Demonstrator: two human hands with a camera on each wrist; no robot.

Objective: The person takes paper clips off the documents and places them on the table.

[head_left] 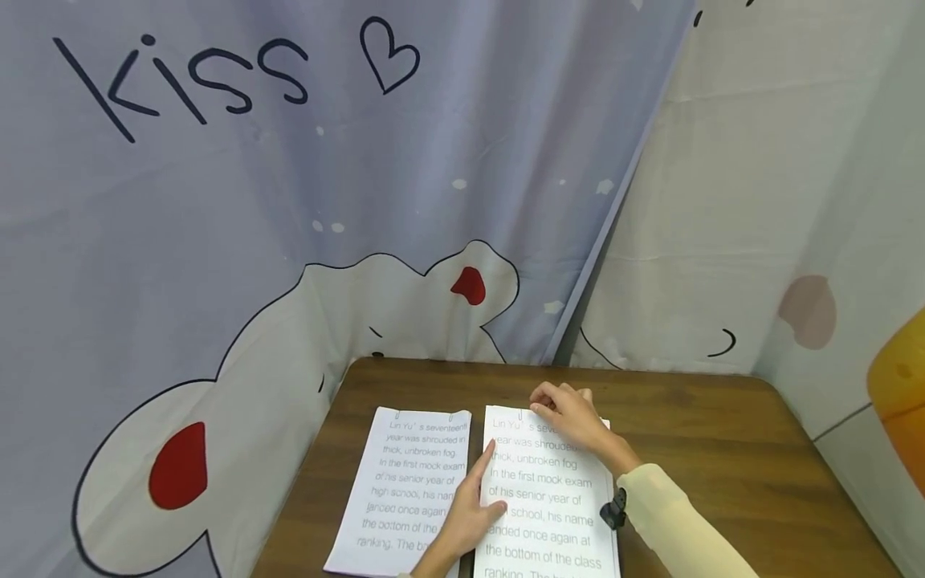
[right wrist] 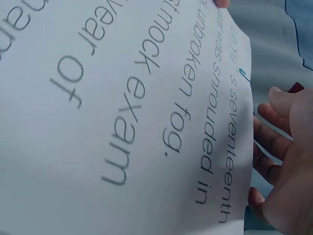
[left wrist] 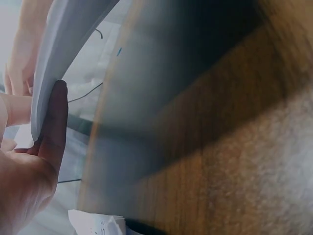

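Observation:
A stack of printed sheets (head_left: pixel 538 498) is held tilted up over the table, its top edge away from me. My left hand (head_left: pixel 466 514) grips its left edge, thumb on the printed face. In the left wrist view, the left fingers (left wrist: pixel 56 117) lie behind the stack. My right hand (head_left: pixel 571 413) is at the top edge near the right corner, fingers loosely bent. The right wrist view shows those fingertips (right wrist: pixel 259 161) right at the paper's edge, with the thumb apart from the sheet. A teal paper clip (right wrist: pixel 244 74) sits on the top edge.
On the left of the brown wooden table (head_left: pixel 694 449) lies a second printed stack (head_left: pixel 405 490), with two clips along its top. A printed curtain (head_left: pixel 433 177) hangs behind the table. A dark band (head_left: pixel 614 510) is around the right wrist.

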